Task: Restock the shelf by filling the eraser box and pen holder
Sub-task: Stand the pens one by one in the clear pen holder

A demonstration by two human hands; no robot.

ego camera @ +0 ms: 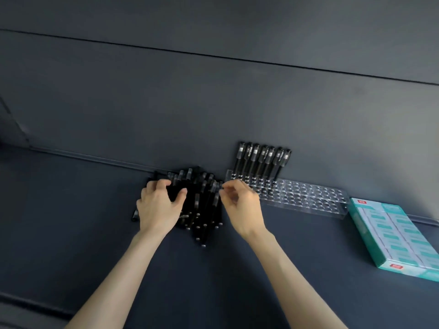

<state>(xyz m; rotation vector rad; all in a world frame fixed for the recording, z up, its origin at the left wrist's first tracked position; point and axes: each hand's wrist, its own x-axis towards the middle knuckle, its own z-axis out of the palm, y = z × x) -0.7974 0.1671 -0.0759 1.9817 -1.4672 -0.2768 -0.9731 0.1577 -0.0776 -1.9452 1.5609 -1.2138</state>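
Pens barely started. I count about seven standing pens [261, 160] at the left end of the pen holder [308, 198], which sits along the shelf [308, 293] back edge; the other holes are bare. The eraser box [394, 236] at the right edge looks full. The left hand [159, 206] grips the pen pile [202, 205] mid-shelf. The right hand [241, 204] pinches one pen [216, 186].

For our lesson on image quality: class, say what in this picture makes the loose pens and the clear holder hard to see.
Head view: dim, flat light merges the loose pens into the dark shelf; the pen holder shows only by pale glints; the fingers of the right hand look slightly soft.
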